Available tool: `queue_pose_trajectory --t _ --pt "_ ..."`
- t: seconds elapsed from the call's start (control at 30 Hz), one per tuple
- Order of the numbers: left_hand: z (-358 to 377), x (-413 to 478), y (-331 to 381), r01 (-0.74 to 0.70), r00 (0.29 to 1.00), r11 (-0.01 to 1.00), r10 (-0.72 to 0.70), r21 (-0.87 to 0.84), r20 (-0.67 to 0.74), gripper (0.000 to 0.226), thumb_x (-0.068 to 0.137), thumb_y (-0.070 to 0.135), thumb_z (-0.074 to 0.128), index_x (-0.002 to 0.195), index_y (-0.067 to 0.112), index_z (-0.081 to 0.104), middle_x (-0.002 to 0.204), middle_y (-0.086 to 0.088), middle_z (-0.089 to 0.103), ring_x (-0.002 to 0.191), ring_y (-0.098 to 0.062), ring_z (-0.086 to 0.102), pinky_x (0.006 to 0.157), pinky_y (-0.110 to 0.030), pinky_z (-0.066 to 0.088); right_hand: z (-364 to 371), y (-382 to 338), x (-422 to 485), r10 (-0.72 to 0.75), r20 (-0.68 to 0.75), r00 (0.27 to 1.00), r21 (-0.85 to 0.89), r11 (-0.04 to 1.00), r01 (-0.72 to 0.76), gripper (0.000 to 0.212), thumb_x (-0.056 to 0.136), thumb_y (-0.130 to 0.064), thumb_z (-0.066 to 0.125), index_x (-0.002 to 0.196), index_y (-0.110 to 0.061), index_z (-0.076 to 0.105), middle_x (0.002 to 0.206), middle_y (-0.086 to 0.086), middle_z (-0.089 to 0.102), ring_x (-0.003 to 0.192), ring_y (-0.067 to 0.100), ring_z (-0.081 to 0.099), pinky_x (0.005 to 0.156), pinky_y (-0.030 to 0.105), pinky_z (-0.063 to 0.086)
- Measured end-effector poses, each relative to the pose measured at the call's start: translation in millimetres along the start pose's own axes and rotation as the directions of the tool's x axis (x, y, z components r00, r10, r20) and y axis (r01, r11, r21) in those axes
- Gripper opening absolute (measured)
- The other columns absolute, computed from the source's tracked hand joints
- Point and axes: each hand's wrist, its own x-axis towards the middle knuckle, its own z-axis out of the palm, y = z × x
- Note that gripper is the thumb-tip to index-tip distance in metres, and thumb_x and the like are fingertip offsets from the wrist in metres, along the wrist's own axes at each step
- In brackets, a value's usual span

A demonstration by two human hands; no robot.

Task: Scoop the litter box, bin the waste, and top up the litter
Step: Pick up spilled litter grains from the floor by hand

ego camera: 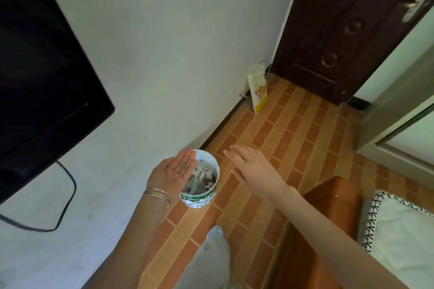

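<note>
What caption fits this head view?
Left hand, palm up with dark specks, over a white bucket; right hand open beside it.

A white-and-green bin (201, 199) stands upright on the tiled floor, holding crumpled waste (202, 177).

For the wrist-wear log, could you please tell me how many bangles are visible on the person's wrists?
3, it seems: thin metal bangles stacked together on the left wrist, just below the open left hand. The right hand's wrist is bare. Closely stacked bands could hide another.
</note>
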Motion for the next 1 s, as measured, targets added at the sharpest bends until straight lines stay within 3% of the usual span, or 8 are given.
queue_pose_trajectory --t 0.13,0.27,0.43,0.6,0.67,0.8,1.0 --pt "30.7 38.4 7.0 -0.025 1.000 0.999 0.025 0.031 0.002 0.034 0.098 0.010 0.029 0.109 -0.006 0.058 0.114 -0.020 0.062 0.113 -0.032 0.053 0.088 -0.044 0.043 -4.7 37.3 47.0 -0.026 0.012 1.000 0.017 1.000 0.026 0.046 0.094 -0.026 0.047 0.138 -0.012 0.042 0.139 0.012 0.044 0.128 0.029 0.042 0.106 0.042 0.031" --pt "52.7 72.9 21.3 -0.023 1.000 1.000 0.023 0.012 0.004 0.037 0.099 0.011 0.026 0.107 -0.008 0.057 0.115 -0.022 0.060 0.117 -0.031 0.048 0.101 -0.041 0.038 -4.2 68.2 95.8 -0.045 0.036 0.998 0.016 0.999 0.045 0.054 0.093 -0.037 0.024 0.137 -0.012 0.042 0.139 0.012 0.044 0.127 0.029 0.042 0.106 0.042 0.031" --pt "62.1 101.6 36.5 -0.069 0.994 0.998 0.069 0.009 -0.080 0.038 0.099 0.012 0.026 0.108 -0.007 0.057 0.122 -0.020 0.057 0.122 -0.030 0.047 0.099 -0.041 0.038 9.4 91.3 137.9 -0.104 0.057 0.993 0.049 0.994 0.101 0.043 0.093 -0.023 0.050 0.134 -0.011 0.047 0.135 0.012 0.048 0.125 0.030 0.045 0.104 0.042 0.034" --pt "65.6 125.6 44.0 -0.118 0.984 0.992 0.113 -0.032 -0.136 0.040 0.100 0.012 0.023 0.107 -0.008 0.057 0.107 -0.021 0.062 0.129 -0.029 0.042 0.106 -0.040 0.033 25.7 107.0 174.1 -0.195 0.123 0.973 0.047 0.981 0.190 0.044 0.087 -0.022 0.060 0.128 -0.011 0.051 0.127 0.012 0.055 0.116 0.029 0.053 0.097 0.043 0.042" --pt "64.3 134.3 44.2 -0.146 0.976 0.989 0.138 -0.034 -0.167 0.039 0.099 0.011 0.025 0.115 -0.010 0.054 0.111 -0.022 0.062 0.125 -0.030 0.046 0.102 -0.042 0.037 31.0 110.2 188.9 -0.233 0.167 0.958 0.048 0.972 0.228 0.044 0.088 -0.022 0.059 0.130 -0.012 0.050 0.127 0.011 0.054 0.117 0.029 0.052 0.098 0.042 0.042" --pt "57.1 162.3 45.6 -0.189 0.930 0.982 0.179 -0.001 -0.322 0.042 0.102 0.014 0.024 0.129 -0.009 0.045 0.136 -0.021 0.049 0.129 -0.032 0.044 0.099 -0.042 0.038 43.7 116.4 216.8 -0.327 0.243 0.913 0.064 0.945 0.321 0.044 0.094 -0.022 0.050 0.136 -0.012 0.042 0.134 0.010 0.048 0.124 0.027 0.045 0.103 0.040 0.036" --pt "29.4 232.2 59.6 -0.142 0.796 0.972 0.225 0.188 -0.562 0.045 0.103 0.023 0.026 0.129 -0.009 0.045 0.128 -0.025 0.053 0.118 -0.035 0.052 0.101 -0.039 0.038 78.0 128.4 252.6 -0.388 0.345 0.855 0.093 0.920 0.380 0.045 0.096 -0.024 0.046 0.138 -0.012 0.038 0.138 0.010 0.045 0.127 0.027 0.042 0.105 0.039 0.034"
